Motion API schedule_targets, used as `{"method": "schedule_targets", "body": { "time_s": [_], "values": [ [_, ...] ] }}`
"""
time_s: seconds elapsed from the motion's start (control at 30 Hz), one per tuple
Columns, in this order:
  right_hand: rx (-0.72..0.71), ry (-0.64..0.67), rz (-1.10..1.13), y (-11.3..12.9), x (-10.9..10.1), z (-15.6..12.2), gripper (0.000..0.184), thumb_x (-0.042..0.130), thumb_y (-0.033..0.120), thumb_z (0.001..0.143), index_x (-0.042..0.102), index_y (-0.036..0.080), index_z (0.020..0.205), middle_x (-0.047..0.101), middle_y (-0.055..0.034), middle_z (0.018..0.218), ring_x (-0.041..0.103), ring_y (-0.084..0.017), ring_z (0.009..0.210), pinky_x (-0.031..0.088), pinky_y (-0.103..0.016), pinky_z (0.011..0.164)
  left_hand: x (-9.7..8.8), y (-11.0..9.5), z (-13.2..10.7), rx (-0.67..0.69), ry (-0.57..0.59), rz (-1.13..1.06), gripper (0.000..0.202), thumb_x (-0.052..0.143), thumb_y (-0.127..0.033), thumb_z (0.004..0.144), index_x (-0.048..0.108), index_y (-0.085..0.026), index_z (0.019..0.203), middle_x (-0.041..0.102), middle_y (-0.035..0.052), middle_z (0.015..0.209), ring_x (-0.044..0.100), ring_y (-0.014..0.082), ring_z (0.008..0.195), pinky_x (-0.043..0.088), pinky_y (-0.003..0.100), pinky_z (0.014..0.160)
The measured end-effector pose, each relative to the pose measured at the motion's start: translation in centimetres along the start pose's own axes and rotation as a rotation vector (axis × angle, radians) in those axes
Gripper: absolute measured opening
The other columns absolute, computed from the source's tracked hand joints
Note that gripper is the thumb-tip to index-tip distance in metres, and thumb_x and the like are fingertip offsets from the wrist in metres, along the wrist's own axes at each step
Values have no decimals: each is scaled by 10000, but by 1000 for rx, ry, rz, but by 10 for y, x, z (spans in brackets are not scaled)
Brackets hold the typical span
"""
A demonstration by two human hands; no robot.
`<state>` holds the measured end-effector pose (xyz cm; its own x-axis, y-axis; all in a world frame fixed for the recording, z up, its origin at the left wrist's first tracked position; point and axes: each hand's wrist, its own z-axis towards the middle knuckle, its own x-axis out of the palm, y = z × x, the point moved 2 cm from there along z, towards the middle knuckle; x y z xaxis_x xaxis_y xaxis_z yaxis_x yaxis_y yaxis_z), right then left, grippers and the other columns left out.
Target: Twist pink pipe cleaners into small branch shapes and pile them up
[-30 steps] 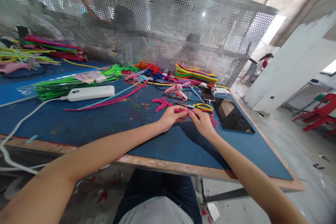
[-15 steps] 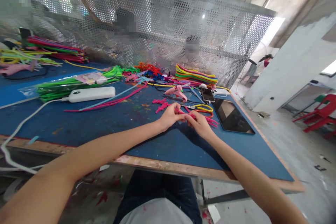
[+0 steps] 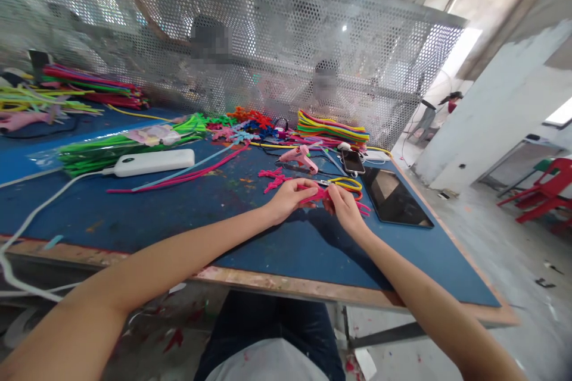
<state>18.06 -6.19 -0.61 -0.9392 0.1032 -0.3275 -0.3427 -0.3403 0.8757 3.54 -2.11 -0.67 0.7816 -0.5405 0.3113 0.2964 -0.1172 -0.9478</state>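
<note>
My left hand (image 3: 289,197) and my right hand (image 3: 344,208) meet over the blue table top (image 3: 179,214), both pinched on a pink pipe cleaner (image 3: 316,194) stretched between them. Its loose ends trail to the right of my right hand. A few small pink twisted pieces (image 3: 273,177) lie just beyond my left hand. Yellow-handled scissors (image 3: 345,182) rest behind my right hand.
A pink glue gun (image 3: 300,156), a phone (image 3: 353,161) and a dark tablet (image 3: 393,195) lie at the right. A white power strip (image 3: 149,162), green pipe cleaners (image 3: 116,146) and stacked coloured ones (image 3: 333,127) lie further back. A perforated metal screen (image 3: 286,47) stands behind, with people beyond it.
My hands have stayed on the pink pipe cleaner, shifting slightly as the fingers work it; my right hand has moved a little right again. Nothing else on the table has moved.
</note>
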Motion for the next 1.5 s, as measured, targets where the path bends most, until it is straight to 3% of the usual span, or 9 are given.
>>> {"method": "schedule_targets", "body": {
  "time_s": [0.27,0.5,0.57,0.8,1.03,1.17,1.27,1.37,1.5],
  "values": [
    [-90,-66,-126,2,-2,-3,364,463,455,846,463,194,591,458,29,527,413,-113,509,317,-244,508,-1,0,0,32,-39,-2,341,778,-280,583,604,-129,834,642,2,713,608,113,649,506,254,641],
    [18,2,97,-1,11,-2,400,457,537,821,459,200,606,447,40,466,387,-100,420,304,-236,423,6,0,-4,2,-41,-50,261,743,-295,623,622,-132,788,641,3,704,599,113,643,476,229,616],
    [23,5,118,-1,10,-1,413,464,543,814,450,201,583,427,42,449,374,-98,412,295,-238,418,5,-5,-5,65,-24,94,241,692,-325,678,636,-141,824,644,11,721,598,126,656,475,243,632],
    [26,4,137,-2,2,2,390,524,488,793,468,192,544,434,37,441,377,-96,430,292,-242,444,3,-24,-14,490,99,949,273,600,-379,770,657,-192,960,635,60,943,581,162,761,425,241,698],
    [131,-6,224,-5,12,-2,371,451,473,820,407,207,565,380,54,412,332,-88,357,254,-232,375,3,-20,-16,635,101,1241,242,489,-304,848,648,-206,1002,624,103,934,550,227,894,356,290,801],
    [129,-23,213,-4,15,-4,367,417,467,839,399,210,578,369,59,408,322,-89,348,252,-233,373,2,-20,-14,588,126,1277,215,456,-260,855,646,-192,929,604,97,865,541,211,828,362,288,760],
    [75,-26,164,0,10,-5,372,471,447,827,437,194,557,422,43,442,381,-94,412,300,-232,433,5,-18,-14,513,157,1092,219,444,-318,864,613,-181,838,578,61,807,537,168,738,391,263,696],
    [-80,-14,2,8,2,-6,360,491,391,837,456,181,547,456,30,498,415,-99,494,330,-230,512,7,-13,-12,248,257,713,265,417,-401,866,542,-171,828,535,15,699,524,129,599,416,230,547],
    [-346,96,-235,15,-6,-8,274,431,312,885,516,177,662,498,14,597,433,-106,556,345,-228,551,7,-4,-9,-251,402,157,247,542,-408,773,448,-182,796,439,-36,635,527,105,550,407,189,451]
  ]
}}
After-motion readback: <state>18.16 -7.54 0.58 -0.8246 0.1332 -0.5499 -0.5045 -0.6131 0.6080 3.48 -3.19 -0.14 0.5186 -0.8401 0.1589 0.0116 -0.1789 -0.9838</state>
